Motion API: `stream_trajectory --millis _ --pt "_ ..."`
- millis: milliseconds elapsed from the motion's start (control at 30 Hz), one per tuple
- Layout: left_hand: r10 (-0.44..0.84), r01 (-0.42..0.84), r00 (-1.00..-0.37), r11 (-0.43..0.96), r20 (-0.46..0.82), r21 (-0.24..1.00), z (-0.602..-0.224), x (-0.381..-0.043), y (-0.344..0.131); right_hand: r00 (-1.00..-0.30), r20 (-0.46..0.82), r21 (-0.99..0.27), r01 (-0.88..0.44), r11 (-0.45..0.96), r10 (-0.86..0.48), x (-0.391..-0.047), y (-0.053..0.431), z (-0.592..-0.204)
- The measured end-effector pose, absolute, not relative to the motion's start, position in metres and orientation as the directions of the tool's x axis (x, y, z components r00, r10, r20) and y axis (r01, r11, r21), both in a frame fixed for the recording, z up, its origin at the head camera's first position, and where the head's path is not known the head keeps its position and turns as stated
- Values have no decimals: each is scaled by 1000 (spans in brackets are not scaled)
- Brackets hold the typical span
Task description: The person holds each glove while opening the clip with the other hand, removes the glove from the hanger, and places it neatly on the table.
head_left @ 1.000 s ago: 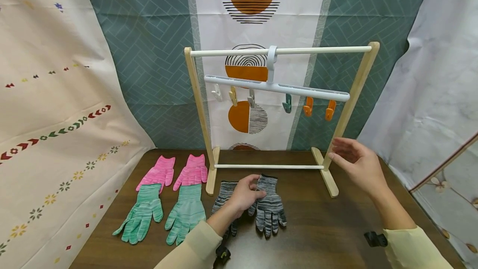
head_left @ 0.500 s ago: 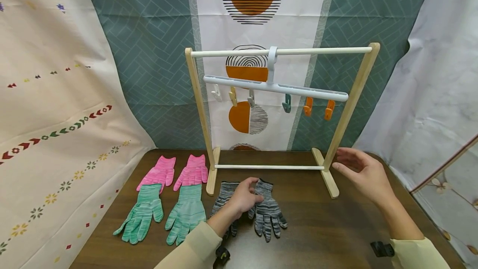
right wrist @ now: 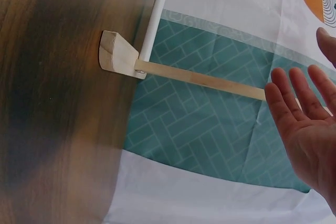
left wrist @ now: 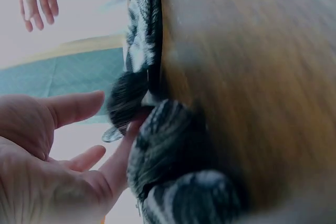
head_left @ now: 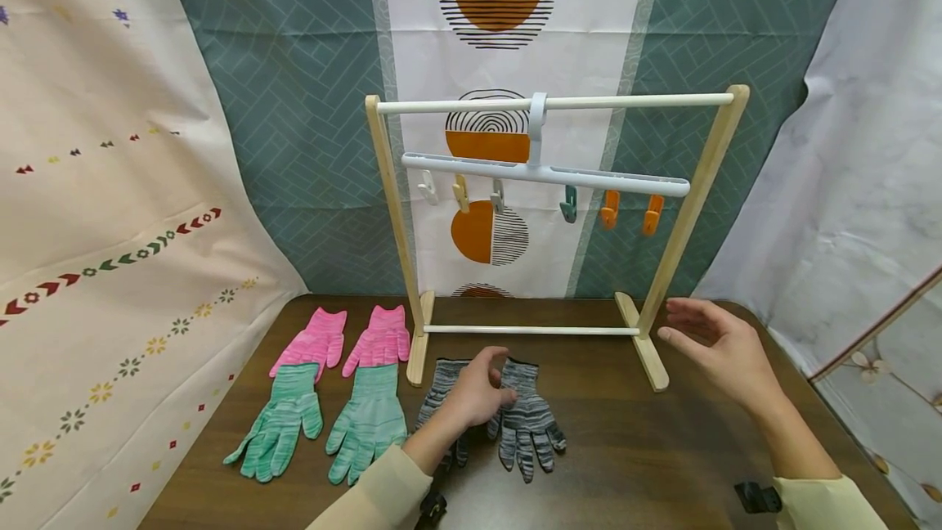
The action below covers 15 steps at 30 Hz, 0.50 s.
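Two grey-black striped knit gloves lie on the table: the right glove is spread flat with fingers toward me, while the left glove is partly covered by my forearm. Between them is my left hand, fingers loosely bent at the cuff of the right glove. In the left wrist view, thumb and fingers stand apart, with a fingertip right by the striped glove. My right hand hovers with nothing in it beside the right post of the wooden rack. Its fingers are spread in the right wrist view.
A pale blue hanger with several coloured clips hangs from the rack's top bar. At left lie two pink gloves and two green gloves, pink cuffs beyond green. Patterned cloths surround the table.
The right grey glove's cuff has come toward me and lies lower; my left fingers have loosened from it. My right hand has drawn slightly away from the rack's post.
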<state>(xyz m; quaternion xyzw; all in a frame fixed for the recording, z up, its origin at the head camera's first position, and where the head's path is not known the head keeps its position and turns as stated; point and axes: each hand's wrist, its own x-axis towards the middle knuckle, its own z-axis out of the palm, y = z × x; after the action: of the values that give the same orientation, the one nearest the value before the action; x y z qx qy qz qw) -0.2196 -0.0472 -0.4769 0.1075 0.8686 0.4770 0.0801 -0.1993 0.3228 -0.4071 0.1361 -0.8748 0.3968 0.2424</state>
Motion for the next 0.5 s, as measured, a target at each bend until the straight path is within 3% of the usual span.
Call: stream_trajectory --millis 500 --pt "261 246 -957 513 123 823 -465 -214 -72 -842 536 -594 -422 685 -53 -198 329 -412"
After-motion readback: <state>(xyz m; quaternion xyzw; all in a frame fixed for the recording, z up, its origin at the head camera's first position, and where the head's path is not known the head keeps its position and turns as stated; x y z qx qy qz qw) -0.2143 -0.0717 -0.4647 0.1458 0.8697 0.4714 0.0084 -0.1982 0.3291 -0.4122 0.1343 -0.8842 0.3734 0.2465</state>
